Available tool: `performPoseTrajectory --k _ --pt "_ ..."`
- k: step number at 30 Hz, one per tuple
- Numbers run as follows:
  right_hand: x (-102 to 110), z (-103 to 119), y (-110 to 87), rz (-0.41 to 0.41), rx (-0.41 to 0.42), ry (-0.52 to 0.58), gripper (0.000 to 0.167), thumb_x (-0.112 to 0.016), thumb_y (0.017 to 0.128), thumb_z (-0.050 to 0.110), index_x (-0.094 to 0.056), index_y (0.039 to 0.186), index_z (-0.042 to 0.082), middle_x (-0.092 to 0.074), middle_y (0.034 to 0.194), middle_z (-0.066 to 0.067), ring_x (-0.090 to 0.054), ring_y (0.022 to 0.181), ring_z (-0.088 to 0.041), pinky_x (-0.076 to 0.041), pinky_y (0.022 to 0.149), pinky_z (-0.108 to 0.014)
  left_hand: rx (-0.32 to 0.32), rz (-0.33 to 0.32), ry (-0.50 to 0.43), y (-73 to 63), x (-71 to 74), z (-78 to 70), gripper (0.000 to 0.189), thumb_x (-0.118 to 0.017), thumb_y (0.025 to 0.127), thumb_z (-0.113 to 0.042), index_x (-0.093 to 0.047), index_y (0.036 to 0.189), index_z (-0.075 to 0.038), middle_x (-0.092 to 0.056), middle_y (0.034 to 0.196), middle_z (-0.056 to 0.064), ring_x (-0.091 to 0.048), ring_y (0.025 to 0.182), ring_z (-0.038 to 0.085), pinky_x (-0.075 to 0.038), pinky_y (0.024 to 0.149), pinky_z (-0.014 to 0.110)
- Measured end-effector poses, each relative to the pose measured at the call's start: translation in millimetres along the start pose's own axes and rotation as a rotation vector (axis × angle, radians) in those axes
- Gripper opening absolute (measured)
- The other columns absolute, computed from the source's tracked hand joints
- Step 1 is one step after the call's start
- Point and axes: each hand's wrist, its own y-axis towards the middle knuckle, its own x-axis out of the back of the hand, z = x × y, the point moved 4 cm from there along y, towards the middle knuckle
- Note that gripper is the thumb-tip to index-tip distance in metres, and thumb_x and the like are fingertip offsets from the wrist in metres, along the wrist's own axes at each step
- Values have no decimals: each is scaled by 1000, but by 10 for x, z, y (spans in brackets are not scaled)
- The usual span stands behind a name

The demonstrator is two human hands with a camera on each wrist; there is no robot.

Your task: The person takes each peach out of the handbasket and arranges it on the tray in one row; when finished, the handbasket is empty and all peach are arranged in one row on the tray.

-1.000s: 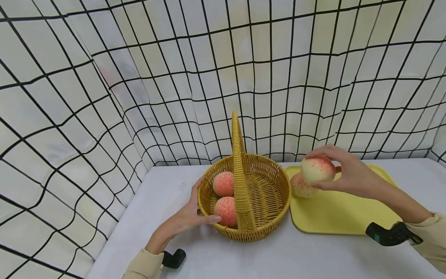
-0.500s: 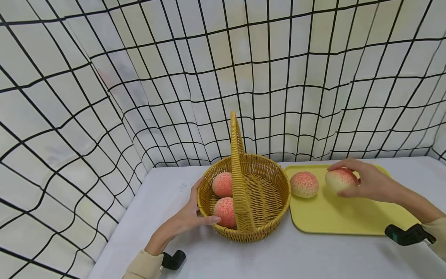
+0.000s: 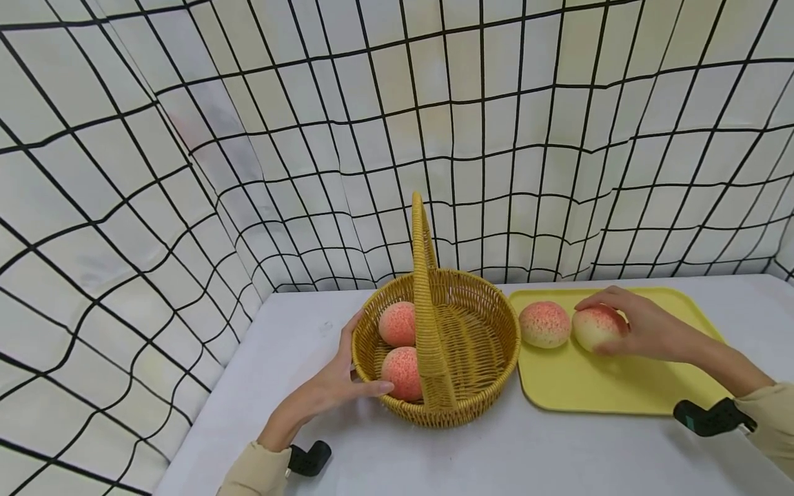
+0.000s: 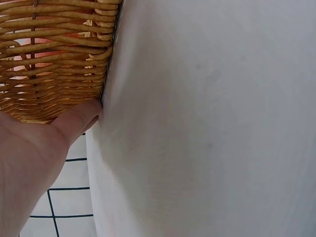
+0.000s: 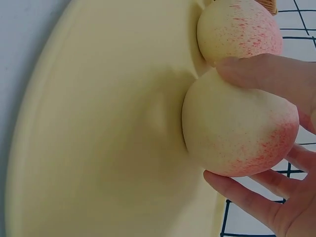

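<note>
In the head view, a wicker basket (image 3: 477, 337) with a tall handle stands on the table, two pink peaches (image 3: 402, 373) in its left half. My left hand (image 3: 335, 375) holds the basket's left side, thumb at the rim; the left wrist view has fingers against the woven wall (image 4: 54, 64). At the right, my right hand (image 3: 645, 324) grips a cream-and-red peach (image 3: 597, 328) between thumb and fingers, on the yellow tray (image 3: 620, 386). Another speckled peach (image 3: 544, 324) sits just left of it. From the right wrist, the gripped peach (image 5: 237, 128) appears close against the tray surface.
A white cloth covers the table (image 3: 496, 455). Behind and to the left rise white walls with a black grid net (image 3: 347, 138). The tray lies close to the basket's right side, and the basket's handle (image 3: 428, 296) arches high over its middle.
My right hand has carried its peach rightward and down, from in front of the other peach to the tray, then slightly left beside it. My left hand and the basket have stayed put.
</note>
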Motion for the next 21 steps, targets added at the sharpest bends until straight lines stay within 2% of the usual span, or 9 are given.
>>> performPoseTrajectory --k 5,11,21 --pt "-4 15 7 -1 -36 -2 57 -100 69 19 -72 118 15 -64 117 -2 -53 101 -3 -53 76 -29 -15 1 1 1 1 -1 132 -88 82 -45 11 166 -29 -10 172 18 -21 156 40 -22 122 64" --pt "-24 23 31 -14 -43 -30 57 -101 67 23 -73 116 15 -65 113 -1 -55 99 -6 -52 76 -30 -4 4 -14 -8 -6 -3 132 -88 82 -44 12 166 -26 -6 173 20 -17 157 42 -19 123 63" --pt "-13 36 91 29 -118 -17 56 -99 71 25 -73 119 9 -65 118 -12 -61 105 -31 -52 84 -47 -1 -4 1 -4 4 -7 132 -88 82 -46 12 166 -27 -4 173 18 -16 158 40 -20 124 63"
